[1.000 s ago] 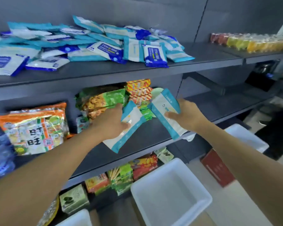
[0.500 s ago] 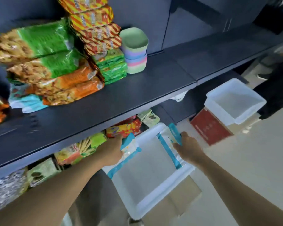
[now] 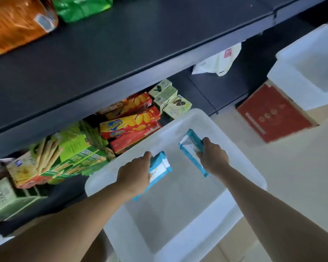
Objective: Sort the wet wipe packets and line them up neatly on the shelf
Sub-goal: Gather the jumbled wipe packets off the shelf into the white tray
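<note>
My left hand (image 3: 135,173) grips a white and teal wet wipe packet (image 3: 159,168) by its edge. In my right hand (image 3: 212,157) is a second white and teal wet wipe packet (image 3: 188,146), held slanted. Both packets hang inside the mouth of a translucent white plastic bin (image 3: 178,242) that stands on the floor below the dark shelf (image 3: 121,53). The bin's bottom looks bare beneath them. The pile of packets on the top shelf is out of view.
Biscuit and cracker boxes (image 3: 129,121) fill the lowest shelf left of the bin. Orange and green snack bags (image 3: 17,21) lie on the shelf above. A second white bin (image 3: 311,69) sits on a red box (image 3: 273,114) at the right. Beige floor (image 3: 292,176) lies between.
Both hands have carried their packets down from in front of the middle shelf to inside the white bin. The view has tilted down toward the floor.
</note>
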`<act>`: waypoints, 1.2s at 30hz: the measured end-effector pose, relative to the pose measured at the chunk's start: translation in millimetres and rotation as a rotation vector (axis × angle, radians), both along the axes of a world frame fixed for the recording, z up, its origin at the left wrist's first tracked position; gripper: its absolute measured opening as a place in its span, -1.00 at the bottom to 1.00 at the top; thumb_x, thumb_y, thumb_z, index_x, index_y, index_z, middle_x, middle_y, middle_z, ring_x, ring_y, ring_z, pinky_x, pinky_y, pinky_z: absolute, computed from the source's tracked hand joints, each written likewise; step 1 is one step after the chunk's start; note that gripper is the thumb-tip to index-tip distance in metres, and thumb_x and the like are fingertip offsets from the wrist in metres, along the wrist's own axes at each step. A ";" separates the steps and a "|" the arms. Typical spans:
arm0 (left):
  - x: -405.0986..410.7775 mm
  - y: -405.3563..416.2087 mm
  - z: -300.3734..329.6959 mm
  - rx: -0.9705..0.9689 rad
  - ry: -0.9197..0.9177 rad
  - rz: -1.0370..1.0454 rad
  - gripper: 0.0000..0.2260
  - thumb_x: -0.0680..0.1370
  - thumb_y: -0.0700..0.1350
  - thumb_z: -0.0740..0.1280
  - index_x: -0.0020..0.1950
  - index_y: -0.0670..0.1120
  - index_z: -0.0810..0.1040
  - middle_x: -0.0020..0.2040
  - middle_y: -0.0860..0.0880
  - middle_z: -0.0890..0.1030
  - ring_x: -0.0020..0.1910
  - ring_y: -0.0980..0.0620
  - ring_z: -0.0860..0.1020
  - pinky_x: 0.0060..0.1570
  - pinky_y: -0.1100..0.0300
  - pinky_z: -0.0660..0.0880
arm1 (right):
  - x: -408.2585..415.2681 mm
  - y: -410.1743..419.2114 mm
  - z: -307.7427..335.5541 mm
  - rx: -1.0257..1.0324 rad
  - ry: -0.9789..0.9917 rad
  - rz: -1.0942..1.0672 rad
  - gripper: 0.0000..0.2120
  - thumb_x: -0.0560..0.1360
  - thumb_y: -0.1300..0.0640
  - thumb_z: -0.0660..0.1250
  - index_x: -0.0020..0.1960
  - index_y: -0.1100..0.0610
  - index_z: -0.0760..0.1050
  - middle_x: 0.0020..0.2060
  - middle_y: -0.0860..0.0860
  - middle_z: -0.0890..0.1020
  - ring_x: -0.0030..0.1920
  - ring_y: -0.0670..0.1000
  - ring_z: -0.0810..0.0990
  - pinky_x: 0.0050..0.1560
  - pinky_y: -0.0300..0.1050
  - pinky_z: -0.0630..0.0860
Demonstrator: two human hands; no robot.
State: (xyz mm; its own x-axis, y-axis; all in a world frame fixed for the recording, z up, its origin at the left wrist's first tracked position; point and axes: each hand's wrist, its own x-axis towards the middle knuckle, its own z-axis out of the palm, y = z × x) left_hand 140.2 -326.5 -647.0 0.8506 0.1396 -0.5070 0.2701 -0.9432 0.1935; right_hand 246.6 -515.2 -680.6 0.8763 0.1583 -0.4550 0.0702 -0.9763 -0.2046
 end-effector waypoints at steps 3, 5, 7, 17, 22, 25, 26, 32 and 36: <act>9.5 1.1 -35.0 -0.007 -0.019 -0.033 -0.70 0.58 -0.06 0.27 0.24 -0.03 0.26 0.20 0.00 0.54 0.14 -0.05 0.55 -0.15 0.15 0.39 | 14.1 9.0 -40.3 -0.011 -0.014 0.028 -0.79 0.59 0.05 0.19 0.18 0.11 0.32 0.00 0.07 0.59 -0.04 0.12 0.57 -0.07 -0.04 0.42; 12.5 2.7 -53.0 -0.022 -0.028 -0.058 -0.69 0.56 -0.08 0.31 0.23 -0.01 0.27 0.20 -0.01 0.54 0.15 -0.04 0.55 -0.13 0.15 0.44 | 18.7 12.6 -61.6 0.016 -0.016 0.015 -0.75 0.58 0.08 0.22 0.23 0.11 0.33 0.06 0.09 0.56 0.02 0.13 0.55 -0.07 -0.05 0.43; 14.9 3.0 -64.9 -0.026 -0.032 -0.092 -0.67 0.54 -0.12 0.34 0.23 0.00 0.30 0.18 -0.01 0.55 0.15 -0.04 0.54 -0.09 0.12 0.48 | 19.6 13.7 -73.7 0.063 -0.064 0.003 -0.66 0.55 0.16 0.23 0.31 0.11 0.30 0.14 0.11 0.49 0.10 0.13 0.50 0.01 -0.03 0.45; 78.0 -42.8 -74.5 0.115 -0.124 -0.650 -0.58 0.53 -0.19 0.31 0.36 0.02 0.34 0.16 -0.05 0.51 0.18 -0.09 0.41 0.13 0.03 0.31 | -2.8 -15.1 -39.5 0.127 -0.225 0.064 -0.46 0.48 0.28 0.26 0.43 0.18 0.20 0.28 0.14 0.35 0.23 0.17 0.37 0.16 0.03 0.45; 104.9 -59.3 -82.4 0.210 -0.139 -0.853 -0.63 0.55 -0.20 0.26 0.34 0.03 0.39 0.18 -0.03 0.48 0.25 -0.09 0.33 0.26 -0.07 0.20 | -8.1 -27.7 -36.3 0.119 -0.173 0.014 -0.49 0.50 0.27 0.26 0.41 0.19 0.20 0.28 0.13 0.35 0.26 0.16 0.36 0.19 0.01 0.45; 104.3 -56.1 -87.8 0.257 -0.183 -0.868 -0.59 0.53 -0.17 0.30 0.36 0.00 0.34 0.27 -0.03 0.42 0.30 -0.09 0.30 0.29 -0.04 0.20 | -11.0 -31.0 -39.2 0.122 -0.153 0.000 -0.53 0.52 0.24 0.25 0.39 0.18 0.22 0.26 0.12 0.36 0.25 0.15 0.37 0.20 0.02 0.45; 102.5 -52.9 -86.4 0.260 -0.183 -0.835 -0.54 0.51 -0.17 0.32 0.39 -0.02 0.30 0.32 -0.05 0.39 0.33 -0.10 0.29 0.31 -0.03 0.19 | -11.9 -31.4 -39.5 0.121 -0.141 -0.008 -0.54 0.52 0.22 0.25 0.39 0.17 0.22 0.26 0.11 0.36 0.25 0.14 0.37 0.19 0.02 0.45; 85.8 -32.5 -37.2 0.143 -0.181 -0.599 -0.45 0.49 -0.27 0.32 0.44 -0.06 0.24 0.33 -0.04 0.38 0.29 -0.05 0.35 0.18 0.09 0.38 | -19.4 -26.7 -6.1 0.086 -0.089 0.005 -0.54 0.52 0.14 0.26 0.37 0.12 0.21 0.24 0.06 0.36 0.25 0.09 0.38 0.18 0.01 0.48; 74.8 -21.5 38.0 0.055 -0.218 -0.410 -0.60 0.54 -0.16 0.32 0.35 -0.05 0.32 0.25 -0.02 0.47 0.24 -0.04 0.42 0.10 0.10 0.42 | -17.9 -12.0 56.6 0.074 -0.097 0.082 -0.50 0.54 0.08 0.26 0.42 0.11 0.19 0.31 0.05 0.34 0.29 0.07 0.36 0.24 -0.02 0.43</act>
